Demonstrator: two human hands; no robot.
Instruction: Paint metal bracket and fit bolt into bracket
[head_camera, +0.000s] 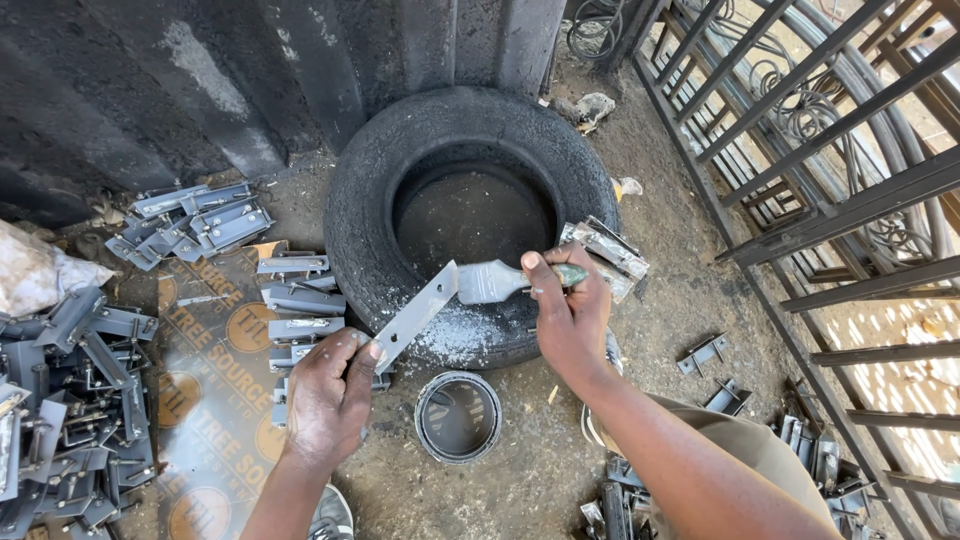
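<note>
Both forearms reach down from the bottom edge over the dirt floor (560, 470). Ahead lies a big worn black rubber tyre (360, 200), flat on the floor beside a dark corrugated metal wall (200, 80) and a black barred metal gate (830, 200). Heaps of grey-painted metal brackets (70, 400) spread at the left, some on printed brown cardboard (215, 400). Near the tyre's front edge stands a small round paint tin (458, 417). The left hand (325, 395) has its fingers closed around a flat grey metal strip (415, 315), tilted over the tyre's rim. The right hand (570, 310) has its fingers pinching a green-handled paintbrush (495, 283), bristles touching the strip's top end.
</note>
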